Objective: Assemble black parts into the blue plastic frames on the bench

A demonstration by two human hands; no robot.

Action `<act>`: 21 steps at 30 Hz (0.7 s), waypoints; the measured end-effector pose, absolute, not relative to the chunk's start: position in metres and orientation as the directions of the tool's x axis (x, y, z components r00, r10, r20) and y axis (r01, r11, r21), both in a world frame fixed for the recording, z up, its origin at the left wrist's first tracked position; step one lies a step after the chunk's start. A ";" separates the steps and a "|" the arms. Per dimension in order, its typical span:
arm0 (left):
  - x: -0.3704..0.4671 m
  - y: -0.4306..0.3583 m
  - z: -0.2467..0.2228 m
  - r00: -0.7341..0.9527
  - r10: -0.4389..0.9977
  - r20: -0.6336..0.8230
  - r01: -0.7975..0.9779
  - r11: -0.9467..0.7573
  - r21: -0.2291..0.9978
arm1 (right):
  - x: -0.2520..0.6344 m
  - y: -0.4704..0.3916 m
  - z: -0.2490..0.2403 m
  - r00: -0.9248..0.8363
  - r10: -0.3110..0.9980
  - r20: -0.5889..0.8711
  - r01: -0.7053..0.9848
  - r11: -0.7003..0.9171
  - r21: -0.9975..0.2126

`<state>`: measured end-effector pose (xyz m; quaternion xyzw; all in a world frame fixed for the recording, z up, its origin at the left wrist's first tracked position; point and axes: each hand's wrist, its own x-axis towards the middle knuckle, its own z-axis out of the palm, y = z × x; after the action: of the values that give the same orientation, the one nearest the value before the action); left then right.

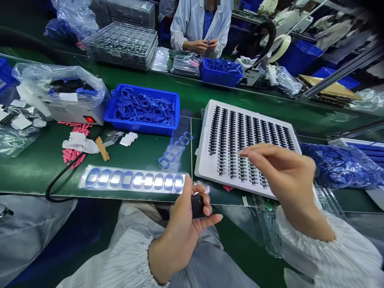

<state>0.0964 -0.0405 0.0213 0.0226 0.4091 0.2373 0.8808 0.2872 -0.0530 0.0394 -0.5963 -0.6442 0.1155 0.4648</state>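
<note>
My left hand (189, 224), low in front of the bench edge, is closed around a small dark flat rectangular piece (198, 206). Over the white tray (207, 172) is my right hand (282, 172), its thumb and forefinger pinched together; whether anything is between the fingertips cannot be made out. Rows of small black parts (232, 140) fill much of that tray. A strip of blue-rimmed oval stickers (127, 180) lies left of my left hand, along the bench edge. Behind it is a clear sheet with several blue oval rings (175, 150).
A blue bin (141, 127) of blue plastic parts stands behind the stickers, beside a white box with a red switch (89, 119). Pink strips (70, 156) and a black cable (60, 176) lie at left. Bagged blue parts (342, 164) sit at right. A co-worker (201, 28) works opposite.
</note>
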 end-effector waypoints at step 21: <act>0.098 -0.035 0.001 0.454 0.437 -0.777 -0.420 0.874 0.246 | 0.299 0.009 -0.013 0.136 0.990 -0.026 0.988 -0.138 -0.074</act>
<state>0.0977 -0.0352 0.0014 0.0094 0.4582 0.2512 0.8526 0.2987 0.0085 -0.0130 -0.7535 -0.6563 0.0340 0.0192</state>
